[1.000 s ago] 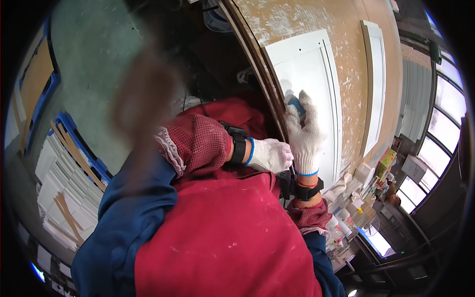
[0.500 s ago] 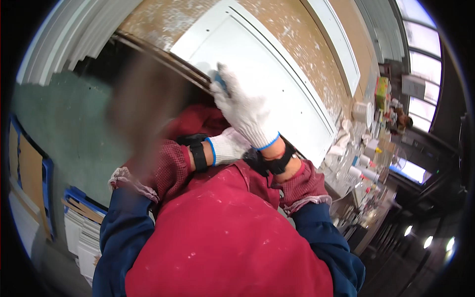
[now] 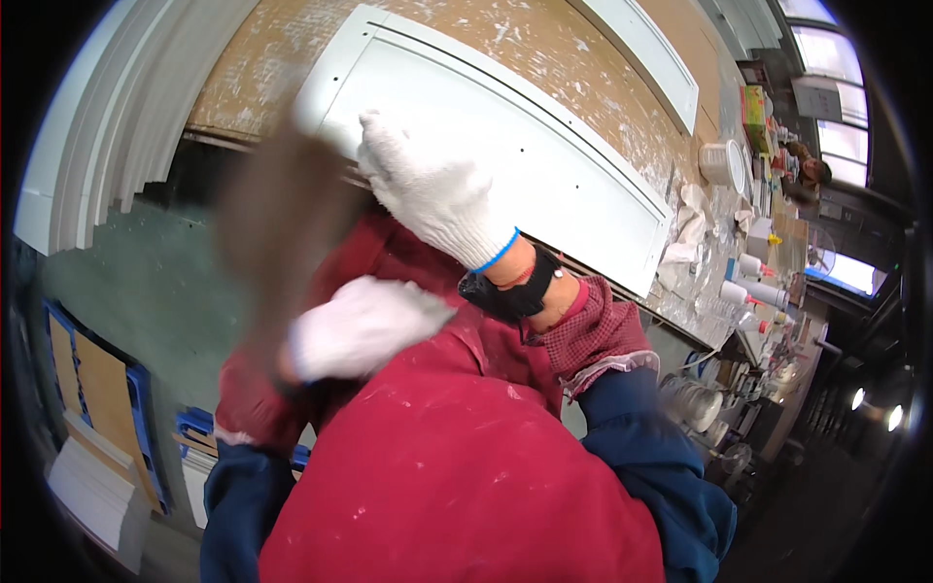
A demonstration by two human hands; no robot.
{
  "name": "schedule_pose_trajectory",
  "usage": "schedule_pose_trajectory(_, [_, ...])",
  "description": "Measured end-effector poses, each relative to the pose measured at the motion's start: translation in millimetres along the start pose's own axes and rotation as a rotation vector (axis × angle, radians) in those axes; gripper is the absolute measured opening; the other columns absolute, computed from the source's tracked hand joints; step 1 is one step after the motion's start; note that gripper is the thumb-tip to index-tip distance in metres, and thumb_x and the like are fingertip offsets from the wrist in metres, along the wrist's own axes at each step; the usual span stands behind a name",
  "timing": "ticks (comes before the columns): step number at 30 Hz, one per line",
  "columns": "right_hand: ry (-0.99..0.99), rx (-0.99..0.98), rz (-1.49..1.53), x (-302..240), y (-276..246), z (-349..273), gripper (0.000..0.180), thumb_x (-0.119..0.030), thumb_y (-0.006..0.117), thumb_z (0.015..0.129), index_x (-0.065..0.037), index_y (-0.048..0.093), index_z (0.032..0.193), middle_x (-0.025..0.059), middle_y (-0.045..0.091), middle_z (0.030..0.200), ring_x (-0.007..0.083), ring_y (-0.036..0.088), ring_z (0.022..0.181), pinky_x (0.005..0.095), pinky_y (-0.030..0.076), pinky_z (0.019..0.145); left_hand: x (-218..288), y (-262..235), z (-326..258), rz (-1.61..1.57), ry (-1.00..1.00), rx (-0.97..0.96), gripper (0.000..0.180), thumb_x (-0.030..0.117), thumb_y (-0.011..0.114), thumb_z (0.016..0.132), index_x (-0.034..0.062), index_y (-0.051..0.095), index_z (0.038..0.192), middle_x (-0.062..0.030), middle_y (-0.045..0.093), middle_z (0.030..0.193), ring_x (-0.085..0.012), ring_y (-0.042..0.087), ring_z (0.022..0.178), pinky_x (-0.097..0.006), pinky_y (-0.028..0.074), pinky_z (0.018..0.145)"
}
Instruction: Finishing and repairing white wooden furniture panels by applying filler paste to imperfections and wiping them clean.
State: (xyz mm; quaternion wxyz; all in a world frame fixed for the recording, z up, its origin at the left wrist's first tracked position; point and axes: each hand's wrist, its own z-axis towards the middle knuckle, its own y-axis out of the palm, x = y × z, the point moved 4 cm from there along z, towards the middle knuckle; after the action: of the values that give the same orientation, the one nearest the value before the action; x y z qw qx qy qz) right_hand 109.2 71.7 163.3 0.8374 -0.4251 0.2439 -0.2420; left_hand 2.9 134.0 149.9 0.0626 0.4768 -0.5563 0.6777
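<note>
My right hand (image 3: 428,194), in a white knitted glove with a blue cuff, is closed at the near edge of a long white panel (image 3: 544,175). Whatever its fingers hold is hidden behind the glove. The panel has a grooved border and small dark holes, and lies flat on a paint-specked brown bench (image 3: 525,34). Lower down, my left hand (image 3: 364,325), also gloved in white, is in front of my red apron (image 3: 457,447). Motion smears its fingers, so its grip does not show. A blurred brown shape (image 3: 287,214) covers part of the view beside the panel's left end.
A second white panel (image 3: 651,58) lies farther back. To the right stand a white bucket (image 3: 721,163), a crumpled rag (image 3: 688,228) and several bottles (image 3: 748,291). White boards (image 3: 117,107) lean at the far left. Brown boards (image 3: 107,379) and blue frames are lower left. Another person (image 3: 812,173) is far right.
My left hand has moved left, out from under my right forearm. My right hand has shifted left along the panel, and the blue thing seen under its fingers is now hidden.
</note>
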Motion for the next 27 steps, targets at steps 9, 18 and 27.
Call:
schedule_pose_trajectory(9, [-0.094, 0.049, -0.086, -31.0, -12.2, 2.7, 0.015, -0.012, 0.058, 0.08, -0.011, 0.058, 0.095, 0.0049, 0.056, 0.061, 0.0209, 0.058, 0.053, 0.034, 0.046, 0.045, 68.6, -77.0, 77.8, 0.146, -0.126, 0.129, 0.059, 0.055, 0.053, 0.082, -0.0013, 0.066, 0.089, -0.0198, 0.065, 0.081, -0.0329, 0.064, 0.074, -0.041, 0.052, 0.069])
schedule_pose_trajectory(18, [0.103, -0.236, -0.12, -63.9, 12.4, -34.9, 0.021, -0.015, 0.059, 0.076, -0.005, 0.057, 0.095, 0.005, 0.063, 0.07, 0.0223, 0.066, 0.063, 0.0377, 0.053, 0.048, 84.0, -23.9, 76.1, 0.1, -0.158, 0.035, 0.063, 0.056, 0.054, 0.081, -0.0049, 0.056, 0.098, -0.022, 0.063, 0.085, -0.0362, 0.064, 0.079, -0.044, 0.051, 0.069])
schedule_pose_trajectory(27, [0.078, 0.095, 0.13, 0.3, -52.4, -94.8, 0.032, -0.018, 0.066, 0.078, -0.007, 0.062, 0.108, 0.0055, 0.058, 0.072, 0.0216, 0.06, 0.061, 0.0337, 0.05, 0.053, 67.4, -72.1, -58.7, -0.188, -0.109, 0.439, 0.055, 0.028, 0.069, 0.077, -0.0049, 0.056, 0.119, -0.0185, 0.061, 0.117, -0.0308, 0.059, 0.108, -0.036, 0.046, 0.092])
